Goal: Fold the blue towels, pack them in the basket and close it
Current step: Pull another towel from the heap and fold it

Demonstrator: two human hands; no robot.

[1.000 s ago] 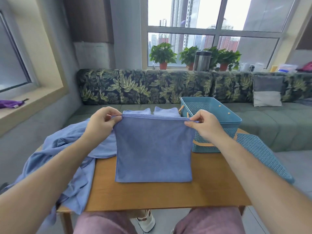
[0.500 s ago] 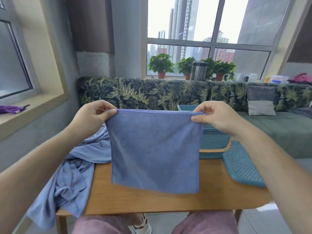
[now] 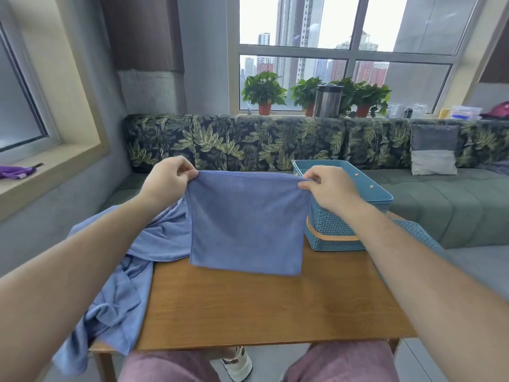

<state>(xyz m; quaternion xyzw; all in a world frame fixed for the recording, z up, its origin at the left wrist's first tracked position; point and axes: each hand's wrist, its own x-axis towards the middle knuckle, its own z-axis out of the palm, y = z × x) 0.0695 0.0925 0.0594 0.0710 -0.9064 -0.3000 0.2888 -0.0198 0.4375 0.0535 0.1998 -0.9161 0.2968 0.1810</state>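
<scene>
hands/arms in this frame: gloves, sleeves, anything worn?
Left hand and right hand are bare: no gloves, rings or watch visible. Left forearm and right forearm are bare to the frame edge, with no sleeve, strap or marker in view.

I see a plain periwinkle-blue cloth towel point(image 3: 248, 221), matching the crumpled blue towel heap point(image 3: 162, 238). The teal plastic basket point(image 3: 330, 221) shows a woven pattern and an orange band point(image 3: 333, 237). The wooden bench point(image 3: 261, 307) is honey-brown, the sofa back point(image 3: 248, 142) dark with green palm leaves.
</scene>
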